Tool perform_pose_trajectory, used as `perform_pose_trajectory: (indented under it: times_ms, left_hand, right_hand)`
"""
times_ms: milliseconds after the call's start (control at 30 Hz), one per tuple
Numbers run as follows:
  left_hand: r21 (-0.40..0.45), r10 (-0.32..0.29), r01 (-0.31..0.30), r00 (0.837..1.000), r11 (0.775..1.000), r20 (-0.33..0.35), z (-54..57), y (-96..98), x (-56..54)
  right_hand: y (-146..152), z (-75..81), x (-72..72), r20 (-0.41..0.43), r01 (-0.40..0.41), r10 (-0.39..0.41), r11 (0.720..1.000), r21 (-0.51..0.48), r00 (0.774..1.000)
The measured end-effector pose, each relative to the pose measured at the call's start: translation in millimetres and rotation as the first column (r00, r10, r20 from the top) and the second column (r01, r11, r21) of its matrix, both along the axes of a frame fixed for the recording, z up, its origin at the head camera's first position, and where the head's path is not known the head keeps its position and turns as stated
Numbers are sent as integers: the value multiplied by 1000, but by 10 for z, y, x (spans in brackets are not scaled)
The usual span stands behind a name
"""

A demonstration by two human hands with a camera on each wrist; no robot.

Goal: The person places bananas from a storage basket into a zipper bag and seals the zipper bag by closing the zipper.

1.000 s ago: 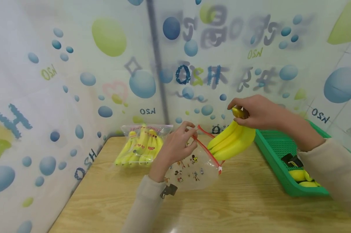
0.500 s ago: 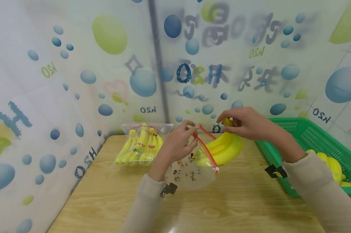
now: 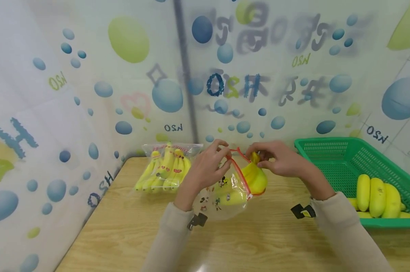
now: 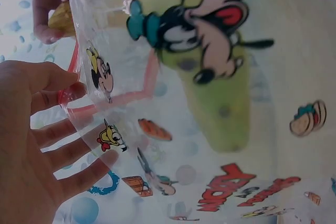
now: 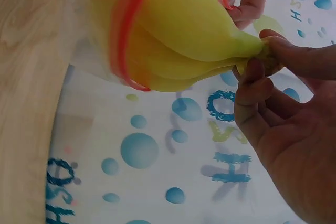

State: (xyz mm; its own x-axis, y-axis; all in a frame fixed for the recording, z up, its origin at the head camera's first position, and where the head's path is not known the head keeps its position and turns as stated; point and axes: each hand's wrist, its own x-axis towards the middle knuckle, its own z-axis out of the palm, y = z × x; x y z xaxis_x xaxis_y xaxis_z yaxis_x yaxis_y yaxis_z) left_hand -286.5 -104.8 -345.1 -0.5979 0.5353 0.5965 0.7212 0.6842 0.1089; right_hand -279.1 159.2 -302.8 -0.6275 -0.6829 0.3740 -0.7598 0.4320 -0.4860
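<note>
My left hand [image 3: 208, 164] pinches the red zip edge of a clear zip bag [image 3: 208, 206] printed with cartoon figures, keeping its mouth spread. My right hand [image 3: 276, 158] grips a bunch of yellow bananas [image 3: 256, 179] by the stem. The lower part of the bunch lies inside the bag and shows through the plastic; the stem end sticks out past the red zip [image 5: 122, 35]. In the left wrist view the greenish banana tips [image 4: 226, 119] show behind the printed film. The right wrist view shows the thumb and fingers [image 5: 294, 59] closed round the stem.
A filled zip bag of bananas [image 3: 167, 170] sits at the back left of the wooden table [image 3: 259, 238], near the patterned wall covering [image 3: 140, 71]. On the right stands a green basket [image 3: 341, 177] with more bananas [image 3: 378, 196] in its front part.
My right hand has moved left and down, bringing the banana bunch from the bag's mouth to mostly inside it. My left hand has stayed at the zip edge. More of the basket now shows.
</note>
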Motion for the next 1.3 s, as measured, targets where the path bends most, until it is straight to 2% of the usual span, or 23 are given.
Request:
perform_pose_trajectory:
  times_ms: [233, 533, 767, 967, 1133, 1200, 1300]
  left_hand:
    - [-12, 19, -19, 1000, 1000, -12, 20, 4, 0]
    - [2, 38, -38, 999, 999, 4, 20, 3, 22]
    - [-26, 43, -43, 999, 999, 2, 4, 24, 30]
    - [-35, 36, -36, 999, 999, -5, 4, 39, 36]
    - [-15, 42, -42, 999, 999, -17, 10, 29, 51]
    - [-9, 39, -39, 999, 999, -29, 12, 31, 48]
    - [-1, 39, -39, 998, 999, -49, 21, 36, 40]
  right_hand:
    - [-44, -264, -48, 79, -22, 30, 996, -90, 996]
    - [-140, -409, -81, 215, -28, 45, 996, -80, 976]
    - [-152, -551, -97, 284, -103, 122, 991, -81, 951]
    - [-170, -607, -102, 314, -105, 126, 991, -82, 941]
    - [-245, -608, -113, 378, -126, 155, 987, -100, 913]
    - [-281, -612, -123, 380, -133, 161, 986, -100, 911]
    - [-324, -628, -150, 357, -138, 163, 986, -93, 920]
